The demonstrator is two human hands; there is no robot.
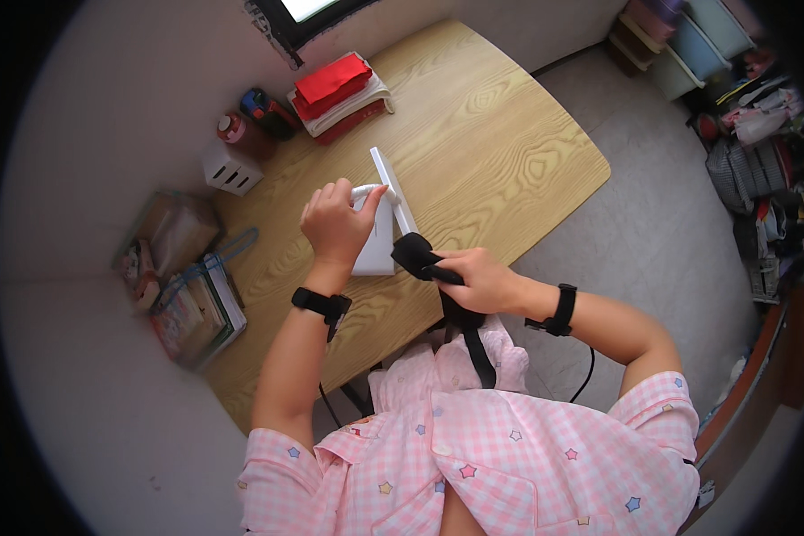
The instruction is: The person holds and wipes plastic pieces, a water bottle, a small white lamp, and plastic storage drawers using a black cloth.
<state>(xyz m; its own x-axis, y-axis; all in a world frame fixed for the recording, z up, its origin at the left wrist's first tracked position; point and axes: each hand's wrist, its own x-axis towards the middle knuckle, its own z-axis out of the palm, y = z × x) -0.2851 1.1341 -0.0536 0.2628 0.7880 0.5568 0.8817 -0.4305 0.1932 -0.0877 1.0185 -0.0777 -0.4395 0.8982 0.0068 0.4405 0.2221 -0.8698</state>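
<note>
My left hand (340, 218) grips a white curved cord or handle (375, 190) that passes by the edge of a white box (377, 251). An upright white panel (394, 191), perhaps the box's lid or side, stands beside it on the wooden table. Between the fingers of my right hand (479, 278) is a bundled black strap or cloth item (417, 256), close to the near end of the panel. More black material hangs below that hand. What lies under my left palm is hidden.
Folded red and white cloths (338, 94) lie near the wall, beside bottles (268, 114) and a white slotted holder (231, 171). Books (197, 305) and a clear container (174, 231) stand at the left. Beyond the table (509, 134), plastic bins (690, 47) stand at upper right.
</note>
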